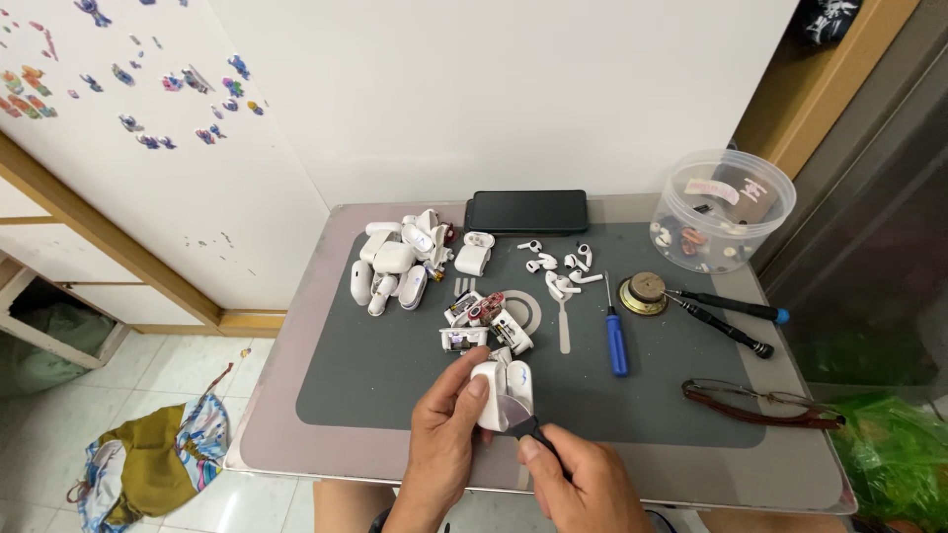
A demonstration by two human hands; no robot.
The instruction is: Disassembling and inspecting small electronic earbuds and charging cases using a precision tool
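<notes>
My left hand [441, 434] grips a white earbud charging case [501, 391] just above the grey work mat [375, 375], near its front edge. My right hand [583, 484] holds a small black-handled prying tool [523, 422] whose metal blade rests against the case's lower side. Just beyond the case lie several opened case parts with exposed circuit boards [484, 321]. A pile of white charging cases [395, 266] sits at the mat's back left, and loose white earbuds [558, 266] are scattered at the back centre.
A dark phone [526, 210] lies at the table's back edge. A clear plastic tub [724, 209] stands back right. A blue screwdriver [615, 336], two black screwdrivers [726, 316], a round brass part [644, 293] and glasses [760, 403] lie right. Cloth [148, 459] is on the floor.
</notes>
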